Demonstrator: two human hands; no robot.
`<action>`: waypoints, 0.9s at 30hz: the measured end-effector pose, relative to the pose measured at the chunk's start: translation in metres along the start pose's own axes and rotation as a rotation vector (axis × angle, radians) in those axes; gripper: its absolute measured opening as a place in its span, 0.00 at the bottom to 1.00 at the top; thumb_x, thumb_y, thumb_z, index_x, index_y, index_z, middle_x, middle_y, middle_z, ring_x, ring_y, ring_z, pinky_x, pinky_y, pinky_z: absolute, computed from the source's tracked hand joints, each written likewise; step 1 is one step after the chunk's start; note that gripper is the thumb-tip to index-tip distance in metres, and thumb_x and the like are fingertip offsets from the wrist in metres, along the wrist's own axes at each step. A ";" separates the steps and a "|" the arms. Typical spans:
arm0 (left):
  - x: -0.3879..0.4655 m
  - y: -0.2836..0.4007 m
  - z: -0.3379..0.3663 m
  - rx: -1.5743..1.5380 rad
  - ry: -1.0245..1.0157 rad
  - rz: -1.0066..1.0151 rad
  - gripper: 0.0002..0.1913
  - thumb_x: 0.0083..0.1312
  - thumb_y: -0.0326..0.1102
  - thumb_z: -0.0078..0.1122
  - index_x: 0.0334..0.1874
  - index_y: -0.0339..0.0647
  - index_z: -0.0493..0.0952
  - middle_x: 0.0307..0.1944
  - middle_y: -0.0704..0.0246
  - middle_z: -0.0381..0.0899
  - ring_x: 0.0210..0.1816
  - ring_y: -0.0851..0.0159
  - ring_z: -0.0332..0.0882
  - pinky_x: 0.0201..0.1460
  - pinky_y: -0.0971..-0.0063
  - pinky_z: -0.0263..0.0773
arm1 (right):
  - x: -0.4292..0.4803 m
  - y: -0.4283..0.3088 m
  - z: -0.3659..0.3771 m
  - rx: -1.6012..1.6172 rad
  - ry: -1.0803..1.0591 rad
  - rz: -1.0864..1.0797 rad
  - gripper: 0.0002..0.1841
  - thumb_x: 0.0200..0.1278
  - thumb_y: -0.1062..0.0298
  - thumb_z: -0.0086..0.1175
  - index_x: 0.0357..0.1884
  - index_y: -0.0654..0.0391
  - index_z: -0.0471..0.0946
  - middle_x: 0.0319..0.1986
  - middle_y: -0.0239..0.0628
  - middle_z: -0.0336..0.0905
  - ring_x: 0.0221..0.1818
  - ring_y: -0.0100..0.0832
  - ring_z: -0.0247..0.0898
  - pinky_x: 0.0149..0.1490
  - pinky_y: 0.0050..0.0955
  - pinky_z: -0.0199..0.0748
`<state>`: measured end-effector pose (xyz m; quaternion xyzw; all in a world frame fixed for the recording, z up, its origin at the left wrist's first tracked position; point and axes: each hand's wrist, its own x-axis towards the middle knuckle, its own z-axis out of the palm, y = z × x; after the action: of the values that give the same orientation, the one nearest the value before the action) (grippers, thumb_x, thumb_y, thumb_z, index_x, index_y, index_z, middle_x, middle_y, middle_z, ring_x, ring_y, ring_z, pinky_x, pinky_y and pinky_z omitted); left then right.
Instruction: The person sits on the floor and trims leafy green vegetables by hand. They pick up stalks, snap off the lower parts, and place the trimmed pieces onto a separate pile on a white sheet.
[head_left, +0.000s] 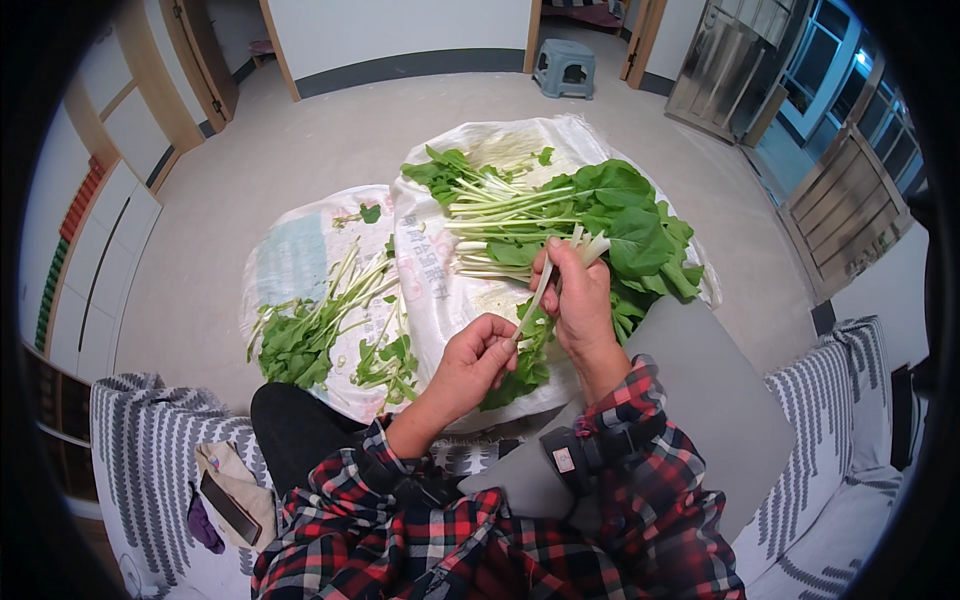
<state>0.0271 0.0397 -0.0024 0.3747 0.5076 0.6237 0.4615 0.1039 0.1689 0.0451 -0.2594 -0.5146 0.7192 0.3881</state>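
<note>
Leafy green stalks with pale stems are in my right hand (574, 289), their cut ends (596, 244) poking up past the thumb and leaves hanging below. My left hand (476, 360) pinches the lower part of one pale stem (534, 304) that runs up to the right hand. Just beyond, a large pile of leafy greens (630, 217) lies on a white woven sack (431, 315), stems pointing left. Farther left, a looser heap of thin stems and small leaves (296, 349) rests on another woven sack (289, 225). Leaves (532, 367) show between and below my hands.
A grey-blue plastic stool (565, 69) stands by the far doorway. Striped covers drape the seat on both sides of me. A phone (230, 508) lies on a beige cloth (259, 499) at lower left, beside a purple cloth (204, 525). Metal door panels (727, 67) are at upper right.
</note>
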 end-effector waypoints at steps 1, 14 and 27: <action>0.000 0.000 0.001 -0.013 -0.012 0.009 0.07 0.67 0.32 0.45 0.42 0.37 0.67 0.23 0.75 0.69 0.18 0.81 0.60 0.20 0.89 0.57 | 0.000 0.000 0.000 0.005 0.031 0.018 0.16 0.61 0.58 0.46 0.22 0.60 0.71 0.14 0.35 0.70 0.09 0.17 0.55 0.16 0.15 0.51; -0.002 -0.006 -0.005 -0.184 -0.006 0.017 0.07 0.67 0.33 0.46 0.41 0.36 0.68 0.24 0.70 0.72 0.18 0.78 0.65 0.21 0.88 0.61 | 0.005 -0.006 -0.007 0.237 0.204 0.089 0.20 0.65 0.50 0.44 0.31 0.61 0.71 0.12 0.26 0.59 0.09 0.16 0.46 0.14 0.17 0.44; 0.001 -0.006 -0.009 -0.198 -0.017 -0.017 0.09 0.66 0.33 0.48 0.40 0.34 0.69 0.26 0.68 0.74 0.24 0.73 0.72 0.28 0.83 0.69 | -0.004 0.000 0.002 0.042 -0.190 0.145 0.16 0.61 0.56 0.51 0.30 0.61 0.75 0.15 0.23 0.61 0.12 0.13 0.50 0.17 0.13 0.47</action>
<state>0.0199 0.0380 -0.0101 0.3285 0.4427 0.6636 0.5057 0.1043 0.1641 0.0455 -0.2186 -0.5139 0.7773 0.2898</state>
